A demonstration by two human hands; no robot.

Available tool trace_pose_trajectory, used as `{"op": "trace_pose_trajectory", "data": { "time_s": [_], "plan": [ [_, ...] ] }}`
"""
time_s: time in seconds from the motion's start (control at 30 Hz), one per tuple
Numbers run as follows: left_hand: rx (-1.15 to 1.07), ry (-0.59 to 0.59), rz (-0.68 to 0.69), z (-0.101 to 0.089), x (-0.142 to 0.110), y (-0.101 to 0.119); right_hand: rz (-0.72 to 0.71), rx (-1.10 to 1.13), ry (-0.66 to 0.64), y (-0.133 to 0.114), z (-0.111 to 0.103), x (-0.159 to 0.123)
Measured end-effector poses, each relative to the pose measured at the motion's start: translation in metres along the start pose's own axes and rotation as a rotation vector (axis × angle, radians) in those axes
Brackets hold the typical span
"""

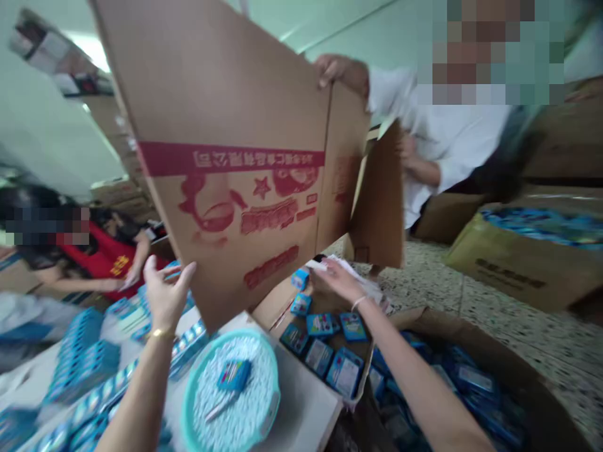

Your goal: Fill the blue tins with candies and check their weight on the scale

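My left hand [167, 292] is open, its fingers spread beside the lower left edge of a large cardboard box [226, 119] with red print; I cannot tell if they touch it. Another person's hands hold this box up by its far side. My right hand [342, 280] reaches past a shallow carton [277, 307] of small blue packs [346, 371]. A small flat white piece [316, 265] shows at its fingertips, by loose white sheets [372, 289]. Below my left hand, a turquoise basin [189, 383] holds white pellet-like pieces, with a blue pack [234, 375] and a whitish stick-like tool on top.
Rows of blue packs [80, 339] cover the table at left. A big open carton [527, 383] of blue packs stands at lower right. A person in a red apron [101, 251] sits at far left, and one in a white shirt [452, 138] stands opposite. Another filled carton [513, 270] is on the floor.
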State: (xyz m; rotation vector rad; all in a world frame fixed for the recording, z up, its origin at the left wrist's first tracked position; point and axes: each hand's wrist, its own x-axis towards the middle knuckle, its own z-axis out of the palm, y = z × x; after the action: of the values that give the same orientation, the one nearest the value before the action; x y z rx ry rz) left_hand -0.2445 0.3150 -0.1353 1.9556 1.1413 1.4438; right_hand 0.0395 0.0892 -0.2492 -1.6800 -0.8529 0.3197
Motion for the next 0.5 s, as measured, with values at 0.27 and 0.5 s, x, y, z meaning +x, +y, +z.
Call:
{"op": "trace_pose_trajectory", "data": {
  "time_s": [0.27, 0.5],
  "plan": [
    [0.508, -0.512, -0.174, -0.033, -0.105, -0.159, 0.116, 0.078, -0.622, 0.075, 0.095, -0.092],
    [0.718, -0.951, -0.307, -0.064, -0.24, -0.236, 0.051, -0.05, -0.833, 0.099, 0.187, -0.184]
  ]
}}
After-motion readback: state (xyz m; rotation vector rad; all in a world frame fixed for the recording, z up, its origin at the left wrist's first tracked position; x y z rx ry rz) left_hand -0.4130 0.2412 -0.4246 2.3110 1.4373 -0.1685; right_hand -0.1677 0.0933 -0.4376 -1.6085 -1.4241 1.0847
